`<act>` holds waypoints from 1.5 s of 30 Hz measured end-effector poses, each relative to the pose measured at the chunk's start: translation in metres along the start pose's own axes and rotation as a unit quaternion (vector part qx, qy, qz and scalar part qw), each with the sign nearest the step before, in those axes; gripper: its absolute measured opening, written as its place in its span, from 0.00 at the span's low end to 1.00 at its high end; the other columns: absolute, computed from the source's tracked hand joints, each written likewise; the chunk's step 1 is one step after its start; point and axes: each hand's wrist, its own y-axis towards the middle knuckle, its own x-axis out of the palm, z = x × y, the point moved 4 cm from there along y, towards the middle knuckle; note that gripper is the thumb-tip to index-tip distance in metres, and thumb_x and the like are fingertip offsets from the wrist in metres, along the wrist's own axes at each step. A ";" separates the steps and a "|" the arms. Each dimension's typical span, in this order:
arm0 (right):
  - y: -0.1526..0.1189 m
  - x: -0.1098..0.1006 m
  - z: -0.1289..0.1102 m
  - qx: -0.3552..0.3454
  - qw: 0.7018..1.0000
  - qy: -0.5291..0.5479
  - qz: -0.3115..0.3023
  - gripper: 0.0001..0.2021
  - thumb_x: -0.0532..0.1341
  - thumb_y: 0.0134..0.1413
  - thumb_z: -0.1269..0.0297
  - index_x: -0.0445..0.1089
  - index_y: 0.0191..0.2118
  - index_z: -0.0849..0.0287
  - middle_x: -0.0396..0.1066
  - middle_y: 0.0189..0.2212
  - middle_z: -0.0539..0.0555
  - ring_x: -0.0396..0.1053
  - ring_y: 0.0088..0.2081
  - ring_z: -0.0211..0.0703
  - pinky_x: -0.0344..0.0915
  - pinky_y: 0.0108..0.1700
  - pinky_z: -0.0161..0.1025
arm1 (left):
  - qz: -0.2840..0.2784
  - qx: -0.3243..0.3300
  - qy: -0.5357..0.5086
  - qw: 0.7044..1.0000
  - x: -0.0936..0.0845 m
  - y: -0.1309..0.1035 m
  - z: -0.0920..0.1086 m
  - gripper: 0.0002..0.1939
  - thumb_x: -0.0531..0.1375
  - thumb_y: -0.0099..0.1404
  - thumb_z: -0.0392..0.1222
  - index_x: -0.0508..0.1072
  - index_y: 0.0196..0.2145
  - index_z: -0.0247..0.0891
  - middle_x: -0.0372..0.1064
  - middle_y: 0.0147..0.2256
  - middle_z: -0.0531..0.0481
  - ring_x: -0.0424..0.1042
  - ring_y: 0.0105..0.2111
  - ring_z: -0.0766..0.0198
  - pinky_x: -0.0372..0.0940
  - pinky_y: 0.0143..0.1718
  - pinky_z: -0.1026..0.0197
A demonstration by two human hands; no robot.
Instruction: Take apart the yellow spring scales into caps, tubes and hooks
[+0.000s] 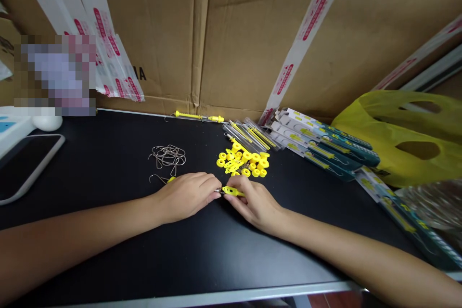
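Note:
My left hand (187,195) is closed around a spring scale, most of it hidden under the fingers. Its wire hook (156,177) and a bit of yellow plastic stick out on the left, and a metal end shows at the fingertips. My right hand (256,202) pinches a small yellow plastic piece (231,191) with holes. The two held ends meet or nearly meet; whether they are joined I cannot tell. Just behind the right hand lies a pile of yellow plastic parts (246,158) with a few springs. Loose wire hooks (169,155) lie behind the left hand.
Clear tubes with yellow strips (250,135) and a long yellow spring scale (189,115) lie at the back. Printed boxes (317,142) and a yellow plastic bag (407,130) are on the right. A phone (27,166) rests left. Cardboard (238,33) walls the back.

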 end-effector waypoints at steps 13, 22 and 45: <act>0.001 -0.005 -0.002 -0.013 0.999 0.032 0.020 0.06 0.50 0.64 0.67 0.60 0.35 0.58 0.66 0.25 0.50 0.63 0.25 0.35 0.59 0.28 0.31 | -0.005 -0.008 0.050 0.999 0.005 -0.003 -0.001 0.12 0.42 0.72 0.40 0.63 0.36 0.37 0.66 0.31 0.51 0.68 0.32 0.62 0.60 0.32 0.61; 0.003 -0.006 -0.003 0.006 0.998 0.063 -0.022 0.09 0.46 0.65 0.66 0.61 0.36 0.59 0.63 0.25 0.49 0.61 0.26 0.36 0.58 0.29 0.32 | -0.016 0.012 0.041 0.999 0.003 -0.001 -0.001 0.12 0.44 0.71 0.40 0.65 0.39 0.38 0.67 0.32 0.52 0.67 0.33 0.63 0.61 0.35 0.62; -0.004 -0.005 0.003 -0.009 0.998 0.014 0.067 0.07 0.57 0.60 0.61 0.65 0.35 0.60 0.68 0.24 0.50 0.61 0.22 0.32 0.56 0.24 0.30 | 0.027 -0.009 0.034 0.999 0.001 -0.001 -0.003 0.13 0.42 0.71 0.40 0.63 0.34 0.38 0.67 0.27 0.52 0.70 0.28 0.64 0.59 0.29 0.63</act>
